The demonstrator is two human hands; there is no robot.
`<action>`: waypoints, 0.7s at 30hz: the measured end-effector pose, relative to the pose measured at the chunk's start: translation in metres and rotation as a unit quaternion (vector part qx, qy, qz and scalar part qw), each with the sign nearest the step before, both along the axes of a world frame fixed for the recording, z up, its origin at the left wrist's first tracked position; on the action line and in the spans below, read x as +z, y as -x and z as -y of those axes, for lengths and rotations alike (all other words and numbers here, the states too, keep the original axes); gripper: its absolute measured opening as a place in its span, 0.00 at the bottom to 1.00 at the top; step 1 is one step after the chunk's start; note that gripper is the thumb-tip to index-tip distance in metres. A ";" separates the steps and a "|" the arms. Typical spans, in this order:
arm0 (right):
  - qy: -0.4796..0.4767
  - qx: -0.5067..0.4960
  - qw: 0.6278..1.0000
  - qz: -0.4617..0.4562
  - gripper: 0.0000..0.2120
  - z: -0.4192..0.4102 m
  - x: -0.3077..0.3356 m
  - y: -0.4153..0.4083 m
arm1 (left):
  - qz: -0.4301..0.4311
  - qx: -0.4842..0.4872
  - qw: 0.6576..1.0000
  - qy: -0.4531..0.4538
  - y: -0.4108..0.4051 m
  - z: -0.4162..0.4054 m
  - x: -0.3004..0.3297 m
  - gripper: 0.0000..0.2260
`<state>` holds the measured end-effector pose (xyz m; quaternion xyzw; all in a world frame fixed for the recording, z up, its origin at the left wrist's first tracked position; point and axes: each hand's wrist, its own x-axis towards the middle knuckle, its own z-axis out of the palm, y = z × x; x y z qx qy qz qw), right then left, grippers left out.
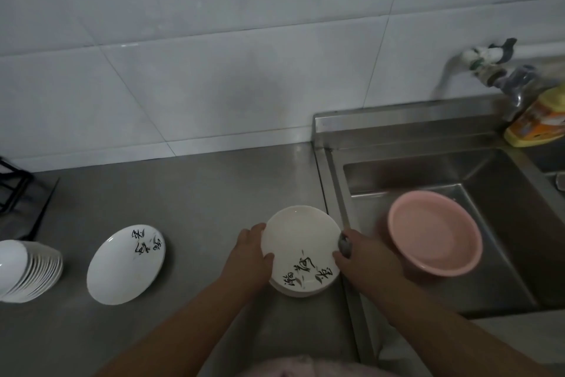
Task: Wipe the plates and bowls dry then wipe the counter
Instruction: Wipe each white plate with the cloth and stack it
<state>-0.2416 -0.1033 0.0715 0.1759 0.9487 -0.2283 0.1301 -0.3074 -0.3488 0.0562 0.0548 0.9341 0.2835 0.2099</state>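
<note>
We grip the round white ceramic plate (301, 246) by opposite rims, left hand (251, 254) and right hand (363, 257) (grey cloth (345, 244) pinched); we should lift it level off the stack.

White plate (301, 246) at centre, black brush-script characters painted along its six o'clock edge, and here's its twin, a second white plate (126, 265) out at nine o'clock, black script up at its one o'clock rim. Plain white bowls (29, 269) stacked far left. Pale pink basin (435, 233) at three o'clock, sitting in dull silver steel sink (504, 193). Grey metal counter (183, 193), pale grey-white wall tiles (214, 40), yellow-and-orange bottle (538, 120) at two o'clock.
</note>
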 end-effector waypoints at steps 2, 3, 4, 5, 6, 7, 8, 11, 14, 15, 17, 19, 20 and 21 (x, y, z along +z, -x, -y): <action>-0.020 0.009 1.000 0.006 0.18 0.000 0.000 0.001 | -0.003 -0.008 1.000 0.004 0.000 0.001 -0.002 0.29; -0.030 0.013 0.999 0.007 0.18 0.000 0.000 0.001 | -0.005 -0.011 1.000 0.006 0.000 0.002 -0.003 0.29; -0.040 0.017 0.999 0.010 0.18 0.000 0.002 0.001 | -0.008 -0.013 1.000 0.007 0.000 0.002 -0.004 0.29; -0.050 0.022 0.998 0.011 0.18 0.000 0.003 0.001 | -0.010 -0.014 1.000 0.008 0.000 0.002 -0.004 0.29; -0.061 0.026 0.998 0.012 0.19 -0.001 0.005 0.002 | -0.013 -0.015 1.000 0.008 0.001 0.002 -0.005 0.29; -0.072 0.030 0.997 0.011 0.20 -0.002 0.007 0.004 | -0.016 -0.016 1.000 0.008 0.001 0.003 -0.006 0.29; -0.080 0.030 0.996 0.012 0.20 -0.003 0.010 0.006 | -0.021 -0.020 1.000 0.009 0.001 0.003 -0.007 0.29; -0.093 0.025 0.995 0.000 0.22 -0.004 0.021 0.013 | -0.038 -0.030 0.999 0.012 0.004 0.008 -0.008 0.28; -0.099 0.034 0.994 -0.012 0.23 0.006 0.030 0.019 | -0.044 -0.023 0.999 0.010 0.008 0.022 -0.004 0.28; -0.102 0.039 0.994 -0.012 0.24 0.013 0.033 0.020 | -0.046 -0.019 0.999 0.013 0.009 0.030 -0.003 0.28; -0.101 0.051 0.993 -0.018 0.28 0.033 0.035 0.022 | -0.049 -0.022 0.998 0.027 0.012 0.053 -0.001 0.27; -0.092 0.062 0.993 -0.029 0.30 0.058 0.034 0.024 | -0.046 -0.018 0.998 0.042 0.014 0.083 0.001 0.26; -0.087 0.066 0.994 -0.032 0.31 0.074 0.033 0.026 | -0.043 -0.008 0.998 0.048 0.015 0.101 0.002 0.25; -0.080 0.070 0.994 -0.033 0.32 0.089 0.032 0.029 | -0.036 0.004 0.998 0.052 0.015 0.120 0.002 0.25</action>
